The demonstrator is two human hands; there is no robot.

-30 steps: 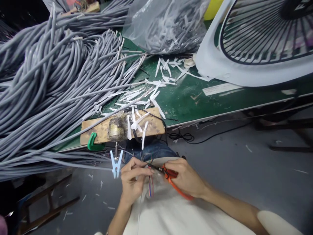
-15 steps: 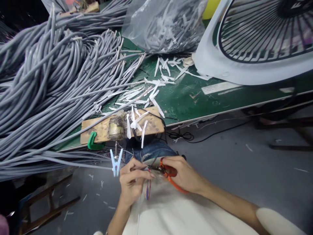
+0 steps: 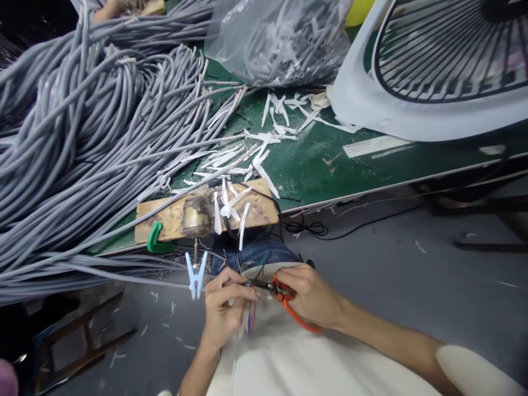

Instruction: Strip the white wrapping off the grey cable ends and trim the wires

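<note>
Over my lap, my left hand (image 3: 226, 302) is closed on the end of a grey cable, its thumb and forefinger pinching near where thin coloured wires (image 3: 250, 320) come out and hang down. My right hand (image 3: 311, 294) grips a pair of scissors (image 3: 291, 308) with orange handles. Their dark blades reach to the left fingertips, at the wires; the exact contact is too small to make out. A light blue clothes peg (image 3: 196, 275) is just left of my left hand, below a wooden block (image 3: 258, 206) at the table edge.
Bundles of grey cable (image 3: 103, 121) cover the left of the green table (image 3: 313, 165). White strips (image 3: 223, 159) lie scattered there. Behind are a plastic bag of offcuts (image 3: 284, 49) and a white fan (image 3: 358, 104). A green clamp (image 3: 155, 239) grips the block. Another person's hand (image 3: 110, 10) shows at top left.
Both my hands have shifted very slightly right, with the scissors still at the wires. Another person's hand has come into view at the top left.
</note>
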